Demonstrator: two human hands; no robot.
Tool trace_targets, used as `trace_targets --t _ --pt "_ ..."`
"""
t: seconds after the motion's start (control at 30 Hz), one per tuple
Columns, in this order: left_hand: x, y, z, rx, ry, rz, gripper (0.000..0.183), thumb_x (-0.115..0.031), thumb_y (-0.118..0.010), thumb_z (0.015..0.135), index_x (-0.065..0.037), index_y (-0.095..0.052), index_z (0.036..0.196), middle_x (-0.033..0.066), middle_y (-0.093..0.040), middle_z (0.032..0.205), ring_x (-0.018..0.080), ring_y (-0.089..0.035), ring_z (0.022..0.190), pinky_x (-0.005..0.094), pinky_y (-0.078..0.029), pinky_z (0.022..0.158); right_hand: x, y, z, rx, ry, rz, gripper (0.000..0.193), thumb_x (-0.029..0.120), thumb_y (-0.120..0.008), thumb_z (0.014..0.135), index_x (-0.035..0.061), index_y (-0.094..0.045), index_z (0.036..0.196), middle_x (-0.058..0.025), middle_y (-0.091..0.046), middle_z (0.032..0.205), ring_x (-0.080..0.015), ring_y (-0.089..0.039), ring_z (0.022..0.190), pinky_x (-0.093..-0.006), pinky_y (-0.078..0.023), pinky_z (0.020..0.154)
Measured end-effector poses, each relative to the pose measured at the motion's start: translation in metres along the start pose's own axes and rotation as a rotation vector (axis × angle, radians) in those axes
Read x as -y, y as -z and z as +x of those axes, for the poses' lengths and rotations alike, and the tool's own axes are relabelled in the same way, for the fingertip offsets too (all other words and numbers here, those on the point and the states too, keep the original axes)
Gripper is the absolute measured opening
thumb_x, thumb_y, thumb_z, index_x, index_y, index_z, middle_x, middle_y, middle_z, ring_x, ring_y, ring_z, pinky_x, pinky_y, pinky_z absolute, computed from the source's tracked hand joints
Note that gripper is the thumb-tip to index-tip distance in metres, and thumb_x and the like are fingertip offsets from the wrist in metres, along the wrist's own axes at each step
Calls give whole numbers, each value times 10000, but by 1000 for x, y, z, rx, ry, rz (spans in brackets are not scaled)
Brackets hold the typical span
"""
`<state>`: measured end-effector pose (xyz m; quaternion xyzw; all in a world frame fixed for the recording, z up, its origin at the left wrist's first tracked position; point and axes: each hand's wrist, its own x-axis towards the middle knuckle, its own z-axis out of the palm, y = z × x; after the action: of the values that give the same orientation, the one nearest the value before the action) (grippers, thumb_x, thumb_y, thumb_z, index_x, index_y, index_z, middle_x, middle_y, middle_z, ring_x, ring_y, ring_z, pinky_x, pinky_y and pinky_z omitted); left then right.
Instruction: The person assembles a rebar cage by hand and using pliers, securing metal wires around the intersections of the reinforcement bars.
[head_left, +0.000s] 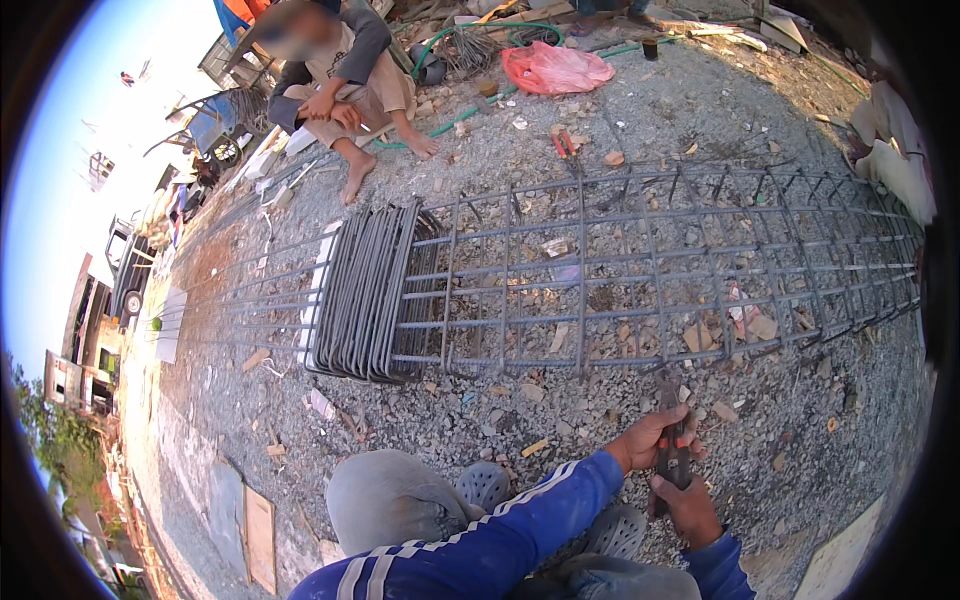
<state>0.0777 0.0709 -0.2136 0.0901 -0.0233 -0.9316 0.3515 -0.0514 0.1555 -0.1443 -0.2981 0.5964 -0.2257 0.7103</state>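
A pair of dark pincers [673,462] with orange bands on its handles points away from me, over the gravel. My left hand [645,440] is closed around its upper part, below the jaws. Lower on the handles, my right hand [692,510] grips it too. The jaws are near the closest long bar of a steel rebar cage [583,300]; I cannot tell whether they touch it. On the cage's left part, several square stirrups [365,295] stand bunched tightly together. Others are spaced out along the bars to the right.
Across the cage a barefoot person [350,90] sits on the ground. Red-handled pliers [564,146], a pink plastic bag [556,70] and a green hose [450,125] lie on the far side. Boards [260,540] lie at lower left; a wheelbarrow [215,125] stands at upper left.
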Motion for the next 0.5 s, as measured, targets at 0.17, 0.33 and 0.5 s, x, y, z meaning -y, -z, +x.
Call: trace_targets --t 0.17,0.33,0.5 --pt "4 -3 1 36 9 -74 302 -349 -520 996 -110 -506 812 -25 -455 593 142 -515 570 370 -489 636 5 -6 0 47 -111 254 197 180 -654 888 8 -584 823 -50 -565 597 -176 -561 480 -317 -474 473" --pt "4 -20 -2 -241 -19 64 334 -325 -531 991 -137 -444 729 -44 -378 518 120 -424 451 342 -424 488 2 -11 5 48 -90 174 182 170 -666 884 40 -544 850 -37 -512 583 -157 -498 401 -305 -412 384" --pt "0 -29 -7 -336 10 140 359 -339 -551 978 -145 -432 699 -43 -379 511 115 -418 441 331 -402 447 -10 -14 7 144 -194 347 169 187 -636 900 47 -552 858 -42 -547 598 -138 -546 471 -303 -450 436"
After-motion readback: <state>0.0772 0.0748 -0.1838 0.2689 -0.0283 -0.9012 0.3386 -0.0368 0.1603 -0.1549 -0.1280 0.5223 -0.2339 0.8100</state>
